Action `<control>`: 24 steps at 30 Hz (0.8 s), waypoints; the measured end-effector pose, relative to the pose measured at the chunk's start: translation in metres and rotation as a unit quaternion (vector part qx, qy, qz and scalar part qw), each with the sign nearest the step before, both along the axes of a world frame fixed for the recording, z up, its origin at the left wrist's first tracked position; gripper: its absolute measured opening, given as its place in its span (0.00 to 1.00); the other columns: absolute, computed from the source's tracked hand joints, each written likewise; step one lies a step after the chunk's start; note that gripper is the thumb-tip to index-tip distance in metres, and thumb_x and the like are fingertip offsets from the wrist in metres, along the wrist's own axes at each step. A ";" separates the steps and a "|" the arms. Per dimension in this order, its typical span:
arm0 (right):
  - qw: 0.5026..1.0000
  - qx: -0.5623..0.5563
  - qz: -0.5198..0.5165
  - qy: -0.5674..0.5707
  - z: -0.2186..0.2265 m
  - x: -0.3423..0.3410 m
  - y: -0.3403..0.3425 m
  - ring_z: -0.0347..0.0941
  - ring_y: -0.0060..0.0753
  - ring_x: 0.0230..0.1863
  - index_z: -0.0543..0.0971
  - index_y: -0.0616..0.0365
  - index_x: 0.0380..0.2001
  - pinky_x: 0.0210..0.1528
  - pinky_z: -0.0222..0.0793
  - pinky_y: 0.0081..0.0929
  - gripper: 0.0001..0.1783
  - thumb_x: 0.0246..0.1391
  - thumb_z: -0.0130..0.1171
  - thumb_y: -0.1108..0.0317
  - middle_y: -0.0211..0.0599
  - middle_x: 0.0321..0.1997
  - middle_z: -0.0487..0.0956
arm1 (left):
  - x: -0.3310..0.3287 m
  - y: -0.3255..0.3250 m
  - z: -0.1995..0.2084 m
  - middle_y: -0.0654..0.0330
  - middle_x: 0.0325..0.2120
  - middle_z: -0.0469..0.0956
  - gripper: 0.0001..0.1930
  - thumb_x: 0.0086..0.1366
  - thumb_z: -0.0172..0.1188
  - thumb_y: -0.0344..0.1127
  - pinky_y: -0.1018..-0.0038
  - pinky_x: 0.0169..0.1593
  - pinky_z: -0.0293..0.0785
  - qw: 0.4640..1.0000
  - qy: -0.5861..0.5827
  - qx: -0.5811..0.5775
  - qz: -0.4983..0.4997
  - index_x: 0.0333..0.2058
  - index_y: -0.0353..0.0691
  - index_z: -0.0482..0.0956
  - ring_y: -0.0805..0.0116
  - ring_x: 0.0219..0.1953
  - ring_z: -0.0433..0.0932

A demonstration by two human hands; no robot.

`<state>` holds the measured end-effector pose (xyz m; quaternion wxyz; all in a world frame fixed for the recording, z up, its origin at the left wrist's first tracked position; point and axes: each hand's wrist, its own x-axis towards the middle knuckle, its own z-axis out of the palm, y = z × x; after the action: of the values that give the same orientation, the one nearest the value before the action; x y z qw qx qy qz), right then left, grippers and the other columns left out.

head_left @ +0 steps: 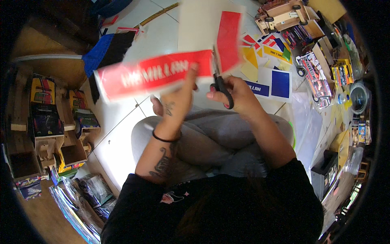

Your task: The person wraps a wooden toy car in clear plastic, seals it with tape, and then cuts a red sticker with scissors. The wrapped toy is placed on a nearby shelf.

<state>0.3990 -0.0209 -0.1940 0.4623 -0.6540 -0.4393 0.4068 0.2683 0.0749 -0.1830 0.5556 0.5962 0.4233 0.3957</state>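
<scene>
My left hand (178, 95) holds up a sheet of paper with a long red printed strip (150, 75), gripping it by its lower edge. My right hand (237, 93) is closed on black-handled scissors (221, 83), whose blades cut upward into the sheet between the long red strip and a second red panel (228, 38). The sheet's pale blank back (197, 24) rises above both hands. I sit cross-legged in grey trousers (211, 138) on a white tiled floor (118, 134).
Wooden toy trucks (44, 122) with coloured stickers stand at the left; more wooden trucks (284, 16) at the upper right. Cut coloured sticker sheets (268, 61) lie beyond my hands. A blue and black cloth (107, 51) is at upper left, plastic-wrapped packs (87, 199) at lower left.
</scene>
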 end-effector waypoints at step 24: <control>0.918 0.296 -0.224 -0.142 -0.016 0.019 0.005 0.70 0.24 0.36 0.62 0.59 0.48 0.38 0.68 0.20 0.32 0.38 0.64 0.82 0.36 0.42 0.68 | -0.018 0.055 -0.015 0.58 0.26 0.81 0.13 0.60 0.62 0.37 0.81 0.29 0.70 0.989 -0.009 0.053 -0.137 0.35 0.30 0.79 0.77 0.25 0.76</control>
<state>0.4184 -0.0161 -0.2099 0.6464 -0.6193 -0.4432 0.0466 0.2507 0.1294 -0.1983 0.5761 0.6738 0.3104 0.3431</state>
